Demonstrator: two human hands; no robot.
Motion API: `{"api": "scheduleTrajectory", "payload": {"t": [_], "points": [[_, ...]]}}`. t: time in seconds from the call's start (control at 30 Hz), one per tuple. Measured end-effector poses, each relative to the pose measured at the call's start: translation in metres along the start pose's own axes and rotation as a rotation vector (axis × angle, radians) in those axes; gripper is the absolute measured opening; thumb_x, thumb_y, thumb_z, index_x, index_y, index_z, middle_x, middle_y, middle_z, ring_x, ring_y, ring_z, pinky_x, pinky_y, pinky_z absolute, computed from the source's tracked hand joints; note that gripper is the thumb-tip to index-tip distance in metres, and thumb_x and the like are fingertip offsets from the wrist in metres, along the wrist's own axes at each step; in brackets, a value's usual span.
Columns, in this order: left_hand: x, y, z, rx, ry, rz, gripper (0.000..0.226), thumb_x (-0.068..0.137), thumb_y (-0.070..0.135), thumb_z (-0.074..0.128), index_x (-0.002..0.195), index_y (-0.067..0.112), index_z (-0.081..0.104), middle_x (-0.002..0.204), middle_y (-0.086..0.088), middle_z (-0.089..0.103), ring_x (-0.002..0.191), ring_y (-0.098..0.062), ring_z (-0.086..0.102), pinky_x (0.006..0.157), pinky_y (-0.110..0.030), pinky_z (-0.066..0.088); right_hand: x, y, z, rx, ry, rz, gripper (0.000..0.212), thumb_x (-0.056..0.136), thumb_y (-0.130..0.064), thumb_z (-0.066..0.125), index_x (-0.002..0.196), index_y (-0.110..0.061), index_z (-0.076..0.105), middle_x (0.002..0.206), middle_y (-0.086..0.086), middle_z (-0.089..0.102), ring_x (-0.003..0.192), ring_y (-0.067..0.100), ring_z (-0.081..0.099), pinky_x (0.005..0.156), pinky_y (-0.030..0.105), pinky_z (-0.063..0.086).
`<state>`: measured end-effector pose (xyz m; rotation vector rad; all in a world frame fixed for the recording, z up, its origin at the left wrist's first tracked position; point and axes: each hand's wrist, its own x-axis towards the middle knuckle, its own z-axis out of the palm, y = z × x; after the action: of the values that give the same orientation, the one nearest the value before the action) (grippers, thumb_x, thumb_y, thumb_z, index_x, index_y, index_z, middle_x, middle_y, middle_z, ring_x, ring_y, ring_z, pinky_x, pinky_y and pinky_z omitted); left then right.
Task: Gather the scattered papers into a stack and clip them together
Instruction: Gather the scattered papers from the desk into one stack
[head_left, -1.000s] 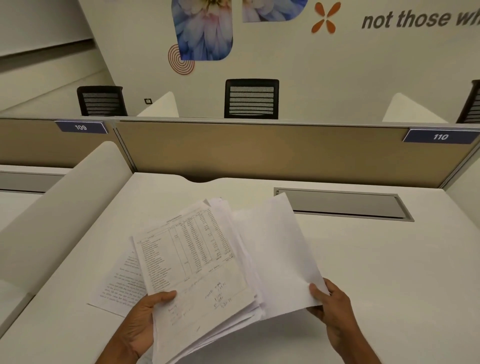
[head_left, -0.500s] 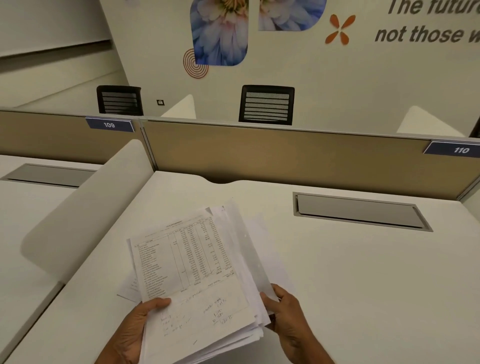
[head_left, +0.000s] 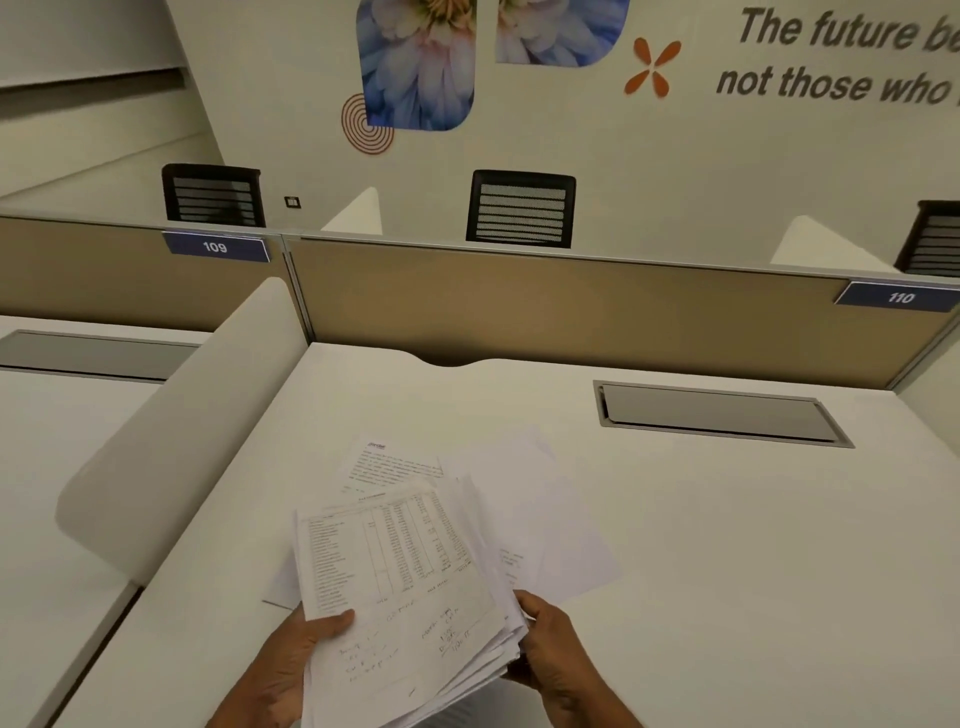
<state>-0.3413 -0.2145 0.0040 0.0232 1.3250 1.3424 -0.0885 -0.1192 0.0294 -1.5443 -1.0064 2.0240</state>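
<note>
A thick, uneven stack of white printed papers (head_left: 405, 587), with a table of figures and handwriting on its top sheet, is held at lower centre of the frame above the white tabletop (head_left: 727, 545). The left hand (head_left: 285, 670) pinches its lower left edge, thumb on top and fingers hidden beneath. The right hand (head_left: 558, 654) curls its fingers (head_left: 535, 608) round the stack's right edge. Loose white paper sheets (head_left: 550, 525) lie just behind, at mid-frame.

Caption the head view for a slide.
The left hand and right hand grip an uneven stack of papers over a white desk, other sheets splayed beneath.
</note>
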Motion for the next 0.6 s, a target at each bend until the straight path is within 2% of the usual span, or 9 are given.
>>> {"api": "scheduleTrajectory", "payload": {"t": [0.07,0.1,0.17,0.23,0.27,0.33,0.43,0.5,0.6], "points": [[0.005,-0.001,-0.006,0.040,0.007,-0.018,0.070,0.063,-0.012,0.078,0.129,0.004,0.061,0.124,-0.025,0.069,0.108,-0.042,0.066,0.089,-0.048,0.053,0.004,0.005,0.002,-0.031,0.018,0.027,0.018,0.095,-0.019,0.067,0.108,-0.013,0.076,0.093,0.011,0.081,0.084,0.029,0.077,0.066,0.034,0.063],[0.008,-0.001,-0.011,0.043,0.008,-0.027,0.070,0.061,-0.010,0.078,0.128,0.003,0.062,0.125,-0.026,0.069,0.109,-0.043,0.066,0.092,-0.050,0.053,0.006,0.007,0.001,-0.049,0.019,0.042,0.017,0.095,-0.018,0.066,0.108,-0.013,0.076,0.093,0.010,0.082,0.083,0.028,0.077,0.067,0.034,0.063],[0.014,0.000,-0.018,0.020,-0.012,-0.068,0.065,0.070,-0.012,0.075,0.131,0.005,0.061,0.126,-0.026,0.068,0.115,-0.046,0.064,0.105,-0.060,0.045,0.008,0.006,-0.002,-0.062,0.012,0.070,0.016,0.095,-0.015,0.065,0.106,-0.013,0.076,0.093,0.010,0.081,0.081,0.027,0.077,0.070,0.036,0.064],[0.018,0.002,-0.024,-0.003,-0.015,-0.067,0.050,0.084,-0.011,0.064,0.130,0.009,0.063,0.119,-0.024,0.072,0.115,-0.046,0.063,0.110,-0.061,0.040,0.015,0.005,-0.010,-0.089,0.058,0.059,0.015,0.094,-0.019,0.066,0.104,-0.010,0.075,0.095,0.014,0.080,0.079,0.028,0.075,0.072,0.038,0.065],[0.020,0.004,-0.027,-0.018,-0.010,-0.053,0.044,0.087,-0.011,0.060,0.125,0.011,0.065,0.112,-0.022,0.075,0.112,-0.044,0.065,0.109,-0.059,0.041,0.023,0.006,-0.016,-0.132,0.126,0.015,0.016,0.094,-0.021,0.068,0.102,-0.009,0.074,0.093,0.015,0.078,0.077,0.029,0.075,0.072,0.039,0.065],[0.023,0.008,-0.029,-0.044,-0.010,-0.024,0.040,0.089,-0.010,0.057,0.122,0.011,0.066,0.109,-0.019,0.077,0.110,-0.042,0.065,0.106,-0.056,0.043,0.046,0.007,-0.037,-0.386,0.354,-0.148,0.020,0.090,-0.024,0.072,0.103,-0.010,0.070,0.090,0.013,0.076,0.078,0.029,0.074,0.077,0.044,0.063],[0.027,0.012,-0.031,-0.075,0.020,0.029,0.050,0.089,-0.009,0.056,0.136,0.010,0.060,0.127,-0.021,0.070,0.120,-0.044,0.062,0.110,-0.059,0.040,0.075,-0.001,-0.071,-0.784,0.611,-0.277,0.043,0.087,-0.031,0.074,0.124,-0.015,0.060,0.112,0.011,0.068,0.102,0.027,0.067,0.088,0.040,0.056],[0.027,0.014,-0.031,-0.109,0.026,0.058,0.051,0.090,-0.009,0.055,0.136,0.012,0.060,0.132,-0.021,0.067,0.123,-0.044,0.061,0.107,-0.060,0.043,0.090,-0.013,-0.088,-0.974,0.661,-0.205,0.062,0.087,-0.040,0.072,0.138,-0.016,0.047,0.126,0.013,0.056,0.120,0.031,0.056,0.094,0.044,0.050],[0.027,0.015,-0.028,-0.162,0.035,0.086,0.050,0.092,-0.009,0.052,0.136,0.014,0.060,0.133,-0.020,0.067,0.124,-0.044,0.061,0.095,-0.057,0.053,0.106,-0.025,-0.100,-1.126,0.631,-0.038,0.078,0.082,-0.055,0.071,0.142,-0.018,0.038,0.133,0.013,0.049,0.128,0.033,0.048,0.100,0.048,0.044]]}}
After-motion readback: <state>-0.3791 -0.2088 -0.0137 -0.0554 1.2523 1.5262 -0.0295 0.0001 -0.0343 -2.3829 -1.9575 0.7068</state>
